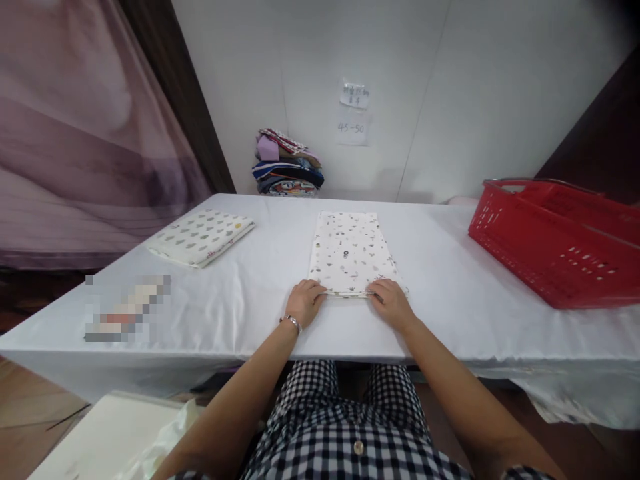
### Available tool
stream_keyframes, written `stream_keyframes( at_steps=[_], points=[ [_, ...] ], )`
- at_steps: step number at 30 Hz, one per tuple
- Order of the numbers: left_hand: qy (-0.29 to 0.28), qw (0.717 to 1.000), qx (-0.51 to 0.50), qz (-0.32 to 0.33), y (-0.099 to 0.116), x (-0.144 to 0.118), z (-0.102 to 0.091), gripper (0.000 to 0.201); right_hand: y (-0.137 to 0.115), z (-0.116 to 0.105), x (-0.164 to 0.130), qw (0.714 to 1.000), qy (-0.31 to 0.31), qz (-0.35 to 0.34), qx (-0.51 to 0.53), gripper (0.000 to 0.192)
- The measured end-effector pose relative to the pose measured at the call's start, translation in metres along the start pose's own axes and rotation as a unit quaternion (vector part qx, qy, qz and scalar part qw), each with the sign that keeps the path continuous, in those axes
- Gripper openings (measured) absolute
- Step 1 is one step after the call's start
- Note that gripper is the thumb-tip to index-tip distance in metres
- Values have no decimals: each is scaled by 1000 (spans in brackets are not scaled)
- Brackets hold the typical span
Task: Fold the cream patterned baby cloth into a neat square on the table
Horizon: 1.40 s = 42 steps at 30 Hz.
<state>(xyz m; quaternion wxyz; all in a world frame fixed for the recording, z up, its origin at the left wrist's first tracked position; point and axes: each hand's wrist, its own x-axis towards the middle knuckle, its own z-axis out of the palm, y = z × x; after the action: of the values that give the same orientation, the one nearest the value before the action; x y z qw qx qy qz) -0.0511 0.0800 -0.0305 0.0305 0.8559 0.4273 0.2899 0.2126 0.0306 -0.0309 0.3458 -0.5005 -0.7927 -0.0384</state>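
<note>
A folded white cloth [350, 250] with small dark printed motifs lies flat on the table in front of me, longer away from me than it is wide. My left hand [305, 302], with a bracelet at the wrist, pinches its near left corner. At the near right corner my right hand [391, 303] grips the same edge, fingers on top. The cloth's layers show along the near edge between both hands. My thumbs are mostly hidden. Over to the left rests another folded cloth [203, 237], white with grey printed shapes, apart from both hands.
A red plastic basket [560, 247] stands at the table's right. Behind the far edge is a stack of folded fabrics [287, 167] against the wall. A blurred-out item [127, 310] lies at the left front. White satin cloth [440, 267] covers the table.
</note>
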Motion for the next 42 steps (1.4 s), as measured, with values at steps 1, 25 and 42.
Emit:
stream_keyframes(
  at_steps=[1, 25, 42],
  points=[
    [1, 1000, 0, -2, 0, 0, 0, 16, 1, 1, 0, 1000, -3, -3, -2, 16],
    [8, 999, 45, 27, 6, 3, 1, 18, 6, 2, -2, 999, -17, -12, -50, 21],
    [39, 998, 35, 27, 10, 5, 2, 15, 6, 9, 1, 999, -23, 16, -44, 20]
  ],
)
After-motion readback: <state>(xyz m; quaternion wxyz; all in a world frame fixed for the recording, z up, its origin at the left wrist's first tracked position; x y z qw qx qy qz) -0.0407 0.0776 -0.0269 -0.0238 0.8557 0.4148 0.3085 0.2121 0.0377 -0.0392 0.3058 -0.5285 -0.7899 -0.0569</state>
